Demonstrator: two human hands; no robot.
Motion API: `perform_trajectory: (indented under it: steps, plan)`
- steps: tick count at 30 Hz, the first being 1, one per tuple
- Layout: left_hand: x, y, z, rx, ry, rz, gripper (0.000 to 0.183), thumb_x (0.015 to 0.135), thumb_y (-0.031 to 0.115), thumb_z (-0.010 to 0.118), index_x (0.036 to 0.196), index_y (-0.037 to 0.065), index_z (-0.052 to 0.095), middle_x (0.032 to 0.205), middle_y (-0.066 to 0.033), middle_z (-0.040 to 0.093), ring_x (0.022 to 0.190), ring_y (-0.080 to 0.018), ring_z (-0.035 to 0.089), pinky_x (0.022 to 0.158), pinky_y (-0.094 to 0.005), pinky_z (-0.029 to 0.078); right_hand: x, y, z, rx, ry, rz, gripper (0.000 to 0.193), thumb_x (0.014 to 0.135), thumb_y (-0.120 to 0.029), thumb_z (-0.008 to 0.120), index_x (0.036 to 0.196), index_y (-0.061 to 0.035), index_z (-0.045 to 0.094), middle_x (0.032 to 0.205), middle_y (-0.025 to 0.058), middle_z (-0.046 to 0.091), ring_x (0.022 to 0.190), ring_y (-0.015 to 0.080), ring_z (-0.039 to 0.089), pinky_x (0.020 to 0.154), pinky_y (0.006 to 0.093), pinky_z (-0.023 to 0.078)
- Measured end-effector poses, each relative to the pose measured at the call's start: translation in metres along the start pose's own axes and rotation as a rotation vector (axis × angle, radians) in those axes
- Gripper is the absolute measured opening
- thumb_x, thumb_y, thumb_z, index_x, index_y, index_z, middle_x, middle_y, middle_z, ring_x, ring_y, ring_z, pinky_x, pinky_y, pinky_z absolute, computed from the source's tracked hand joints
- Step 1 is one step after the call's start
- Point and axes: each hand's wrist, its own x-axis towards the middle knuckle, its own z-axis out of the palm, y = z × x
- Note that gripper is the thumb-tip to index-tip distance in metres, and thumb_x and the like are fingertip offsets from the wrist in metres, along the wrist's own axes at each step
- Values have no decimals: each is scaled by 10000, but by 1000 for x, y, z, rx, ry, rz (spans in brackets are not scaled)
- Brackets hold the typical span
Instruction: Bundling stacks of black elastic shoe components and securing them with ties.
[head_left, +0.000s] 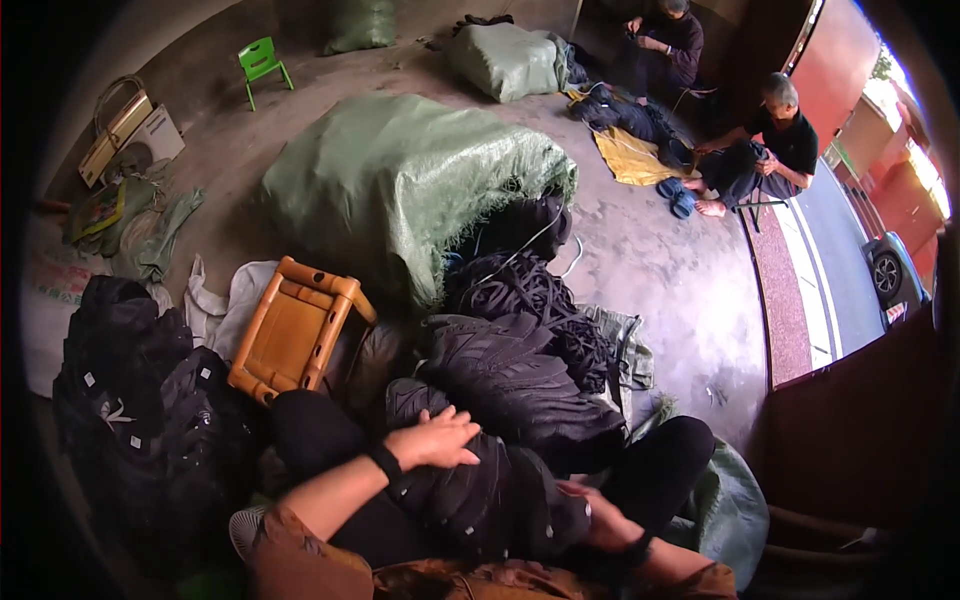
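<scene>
Across my lap lies a bundle of black stitched fabric pieces (470, 500), nested together like shoe uppers, with small pale tags at the lower edge. My left hand (437, 440) rests flat on the bundle's upper left part, fingers stretched out. At the bundle's right end my right hand (607, 522) grips the edge, its fingertips partly hidden. Just beyond the bundle, more ribbed black pieces (520, 375) lie in a row. Behind them is a tangle of black straps (535, 300), spilling from the mouth of a big green woven sack (390, 190).
A bamboo stool (290, 330) lies tipped left of centre. Further left is a heap of tagged black pieces (140, 400). Behind stand a green child's chair (262, 62) and another sack (507, 60). Two people sit at the back right beside yellow cloth (630, 155) near the doorway.
</scene>
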Motion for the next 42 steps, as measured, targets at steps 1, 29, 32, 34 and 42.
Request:
perform_trajectory:
  steps: [1,29,32,34,42]
  plan:
    - [-6,2,17,65,96,6,645,840,468,616,1290,36,454,1372,-209,376,1314,-430,315,963,-684,320,-13,-24,14,-420,211,-277,339,928,-207,580,1222,-43,533,1067,59,616,957,134,597,850,306,505]
    - [26,18,46,85,391,138,466,877,367,577,1148,-11,545,1124,-237,539,1165,-399,471,879,-791,252,324,-235,-43,-1185,925,-885,450,723,-127,591,1170,-80,572,837,215,671,832,333,665,742,406,518]
    - [23,12,47,54,349,112,442,901,371,555,1109,-18,549,1129,-230,539,1172,-399,470,883,-790,254,296,-208,-63,-702,398,-1149,320,773,-77,555,1083,-12,606,996,137,638,863,281,636,757,361,519]
    - [19,10,49,63,363,121,433,914,373,539,1105,-16,550,1120,-222,541,1159,-396,477,884,-785,264,253,-217,-31,22,509,-916,343,793,-99,560,1131,-47,587,1047,129,608,941,286,612,791,377,510]
    - [21,7,53,111,339,114,443,921,420,502,1114,22,533,1038,-154,535,1077,-322,505,860,-783,308,61,-300,-8,-100,510,-1330,186,852,-140,546,964,-40,656,818,31,626,714,137,600,655,273,495]
